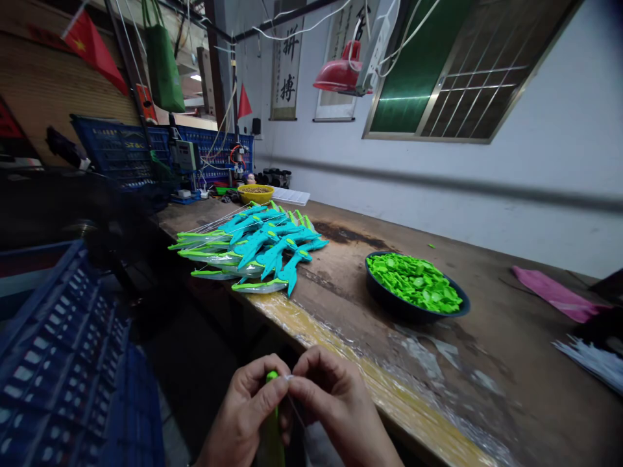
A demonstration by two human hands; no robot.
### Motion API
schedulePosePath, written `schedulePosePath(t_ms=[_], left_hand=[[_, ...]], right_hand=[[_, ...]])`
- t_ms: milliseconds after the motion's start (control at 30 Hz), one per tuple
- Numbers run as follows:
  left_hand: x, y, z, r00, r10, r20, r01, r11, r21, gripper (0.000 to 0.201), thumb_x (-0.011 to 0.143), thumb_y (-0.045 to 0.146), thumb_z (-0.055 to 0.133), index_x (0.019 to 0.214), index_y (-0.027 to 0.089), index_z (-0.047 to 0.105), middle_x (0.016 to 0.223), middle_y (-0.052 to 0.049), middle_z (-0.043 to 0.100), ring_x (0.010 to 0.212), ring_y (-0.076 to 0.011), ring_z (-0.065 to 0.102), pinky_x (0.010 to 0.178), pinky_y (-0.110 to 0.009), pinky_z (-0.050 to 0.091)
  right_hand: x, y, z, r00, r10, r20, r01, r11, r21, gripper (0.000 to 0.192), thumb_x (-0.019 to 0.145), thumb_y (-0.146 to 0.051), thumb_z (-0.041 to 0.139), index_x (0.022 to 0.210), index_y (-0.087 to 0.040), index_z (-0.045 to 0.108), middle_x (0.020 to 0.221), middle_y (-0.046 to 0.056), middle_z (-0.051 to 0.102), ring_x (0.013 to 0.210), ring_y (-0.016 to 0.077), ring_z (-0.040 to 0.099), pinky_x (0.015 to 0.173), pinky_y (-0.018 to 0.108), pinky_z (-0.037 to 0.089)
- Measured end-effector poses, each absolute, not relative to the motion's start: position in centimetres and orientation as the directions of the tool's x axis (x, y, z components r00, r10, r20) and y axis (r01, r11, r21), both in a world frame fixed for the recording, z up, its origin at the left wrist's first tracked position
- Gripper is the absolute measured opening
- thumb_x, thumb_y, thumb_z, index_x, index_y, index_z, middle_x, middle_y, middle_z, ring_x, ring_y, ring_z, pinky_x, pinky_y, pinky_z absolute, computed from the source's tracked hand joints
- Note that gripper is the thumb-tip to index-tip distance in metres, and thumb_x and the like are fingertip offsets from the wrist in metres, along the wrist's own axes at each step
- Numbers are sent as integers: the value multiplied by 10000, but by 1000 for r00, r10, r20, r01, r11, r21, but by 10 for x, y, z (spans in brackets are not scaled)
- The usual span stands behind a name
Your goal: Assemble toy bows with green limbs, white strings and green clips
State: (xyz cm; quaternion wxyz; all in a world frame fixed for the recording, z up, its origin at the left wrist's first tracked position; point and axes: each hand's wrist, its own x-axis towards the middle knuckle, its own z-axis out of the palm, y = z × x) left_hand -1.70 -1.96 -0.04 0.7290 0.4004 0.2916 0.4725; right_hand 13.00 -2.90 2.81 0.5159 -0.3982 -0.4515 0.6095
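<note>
My left hand (250,405) is closed around a bright green plastic toy-bow limb (272,421), its rounded tip showing between thumb and fingers. Beside it, my right hand (333,395) pinches a thin white string (296,412) close to that tip, and the fingertips of both hands meet there. The lower end of the green limb runs out of view. On the table edge ahead lies a pile of blue and green toy bows (265,250) with white strings. A dark bowl (418,316) full of small green plastic pieces (413,279) stands to the right.
The wooden table (341,298) has a front edge wrapped in clear film. Blue crates (63,363) stand at the left. Toward the back is a yellow bowl (256,194). A pink cloth (555,292) and white strings (591,364) lie at the right. A red lamp (338,74) hangs overhead.
</note>
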Motion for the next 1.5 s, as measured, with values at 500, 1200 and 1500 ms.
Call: schedulePosePath(t_ms=[500,1200,1500], left_hand=[[-14,-12,-5,356,896,-266,-554,432,712,385,617,405,940,806,160,712,707,-11,671,614,-122,596,585,-206,460],[-17,-13,-14,351,935,-58,-344,186,920,322,885,443,687,739,173,587,616,37,480,543,-100,424,516,-220,342],[-20,-12,-18,412,911,-12,-397,191,897,283,922,387,667,766,167,579,698,20,461,634,-114,396,589,-242,347]], right_hand=[[135,-32,21,-231,753,616,246,658,-712,185,978,-93,452,1002,-235,570,1011,40,602,881,137,624,757,219,501],[134,-35,9,-131,763,633,423,620,-661,156,965,-85,529,918,-205,618,819,6,614,705,113,620,644,189,495],[128,-43,4,-149,680,717,609,635,-475,136,955,-48,544,970,-173,595,840,42,594,715,139,615,632,236,497]])
